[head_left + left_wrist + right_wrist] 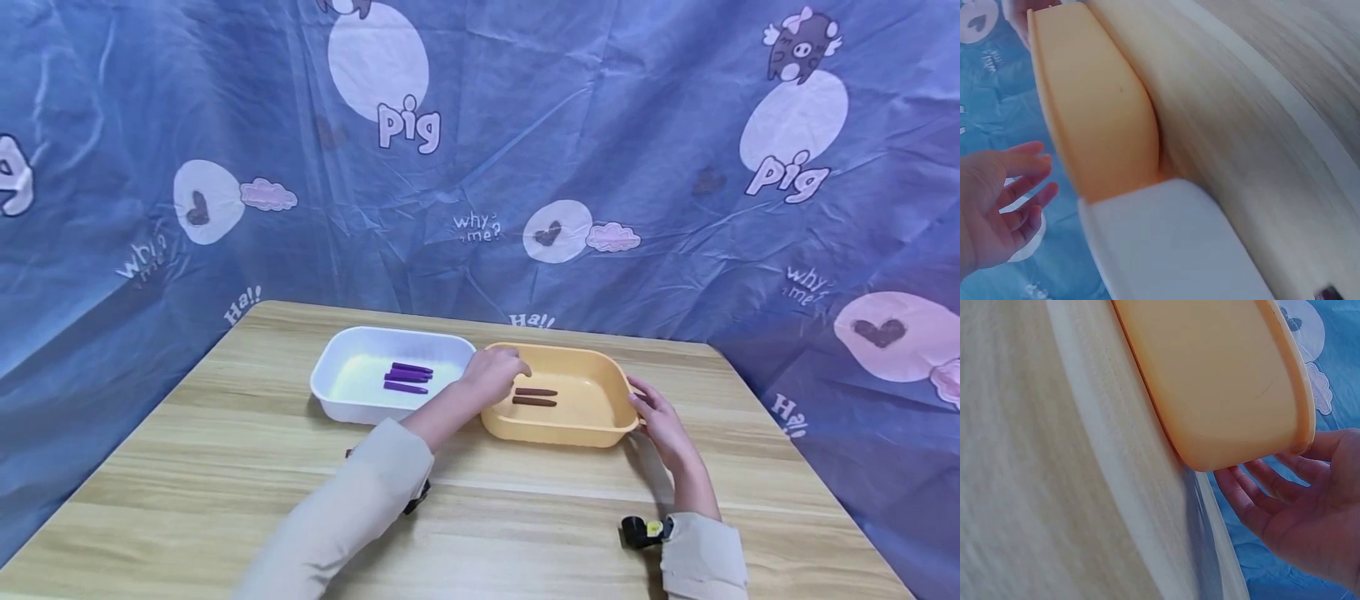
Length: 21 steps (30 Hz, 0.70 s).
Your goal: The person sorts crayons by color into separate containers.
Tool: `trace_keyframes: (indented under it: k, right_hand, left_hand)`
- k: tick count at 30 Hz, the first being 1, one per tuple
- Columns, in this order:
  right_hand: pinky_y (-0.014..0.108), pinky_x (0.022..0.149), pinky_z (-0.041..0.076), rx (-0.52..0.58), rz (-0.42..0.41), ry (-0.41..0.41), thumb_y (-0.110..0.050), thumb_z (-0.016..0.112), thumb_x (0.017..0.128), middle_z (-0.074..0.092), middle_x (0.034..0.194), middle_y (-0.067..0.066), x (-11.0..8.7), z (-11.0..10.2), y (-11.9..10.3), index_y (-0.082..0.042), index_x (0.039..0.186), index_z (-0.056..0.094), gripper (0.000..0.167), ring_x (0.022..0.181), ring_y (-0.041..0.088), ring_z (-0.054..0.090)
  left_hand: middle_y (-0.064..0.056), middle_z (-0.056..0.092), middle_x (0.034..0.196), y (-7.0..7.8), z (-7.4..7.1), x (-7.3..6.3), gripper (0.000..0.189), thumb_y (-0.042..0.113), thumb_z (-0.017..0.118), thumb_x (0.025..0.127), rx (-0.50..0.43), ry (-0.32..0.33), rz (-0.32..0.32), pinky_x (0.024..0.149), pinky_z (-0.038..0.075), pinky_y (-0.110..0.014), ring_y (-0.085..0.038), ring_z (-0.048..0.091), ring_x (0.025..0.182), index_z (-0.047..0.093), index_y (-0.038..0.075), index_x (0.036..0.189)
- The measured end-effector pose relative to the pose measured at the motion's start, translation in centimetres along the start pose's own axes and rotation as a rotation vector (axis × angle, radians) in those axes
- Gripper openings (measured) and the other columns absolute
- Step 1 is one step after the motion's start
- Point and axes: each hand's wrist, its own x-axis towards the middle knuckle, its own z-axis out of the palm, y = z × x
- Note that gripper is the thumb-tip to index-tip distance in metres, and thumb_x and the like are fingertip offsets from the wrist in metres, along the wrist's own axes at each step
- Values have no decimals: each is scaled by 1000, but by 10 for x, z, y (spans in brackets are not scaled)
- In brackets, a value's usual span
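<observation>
My left hand [491, 373] hovers over the left end of a yellow plastic basin [562, 435], fingers loosely bent and holding nothing. In the left wrist view that hand [1004, 206] shows apart from the rim. My right hand [663, 423] grips the basin's right end. In the right wrist view the right hand [1310, 500] has its thumb at the rim and its fingers against the underside. Two brown crayon-like sticks [534, 402] lie inside the yellow basin. Several purple crayon-like sticks [406, 387] lie in the white basin [352, 411] to its left.
The two basins stand side by side near the back of a wooden table [525, 517]. A small dark red thing [349, 452] on the tabletop is mostly hidden by my left sleeve. A blue printed cloth [480, 167] hangs behind the table.
</observation>
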Motion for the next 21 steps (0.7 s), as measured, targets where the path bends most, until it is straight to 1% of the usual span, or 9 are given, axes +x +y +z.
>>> trace_keyframes:
  k: [5,9,11,14,18,21]
  right_hand:
    - [21,74,47,2,2,-7,-18,34,101,29,135,28,0,-2,2,2,145,16,51,93,6,51]
    - [20,73,47,11,-6,-4,-18,34,101,30,134,28,0,-3,2,2,144,17,51,92,6,51]
    - [20,73,47,12,-8,-5,-18,34,101,30,134,28,0,-3,3,2,144,17,51,91,6,51]
    - [22,74,48,12,-9,-12,-18,34,101,29,134,29,-1,-5,3,2,144,16,51,92,6,51]
    - [23,75,48,9,-12,-22,-17,33,101,29,134,29,-2,-6,4,2,145,15,51,93,7,51]
    - [22,74,48,3,-19,-22,-18,33,101,29,134,29,-2,-8,5,2,145,15,51,92,6,51]
  left_hand:
    - [3,60,96,-5,-9,-24,35,5,68,79,-6,60,15,54,50,-25,-16,57,84,70,25,107]
    - [3,60,95,-10,-15,-46,33,9,71,77,22,92,41,53,48,-23,-15,56,81,70,24,107]
    - [3,60,94,-12,-18,-58,32,10,71,78,40,106,58,55,48,-23,-16,55,81,70,23,107]
    - [2,60,93,-17,-22,-77,30,10,70,78,51,126,85,53,47,-23,-16,55,80,71,22,106]
    - [2,60,90,-25,-25,-104,29,9,72,76,17,177,96,51,45,-23,-16,55,76,72,20,103]
    - [1,60,88,-32,-25,-124,29,9,75,74,-10,213,89,51,45,-24,-17,55,75,72,19,101]
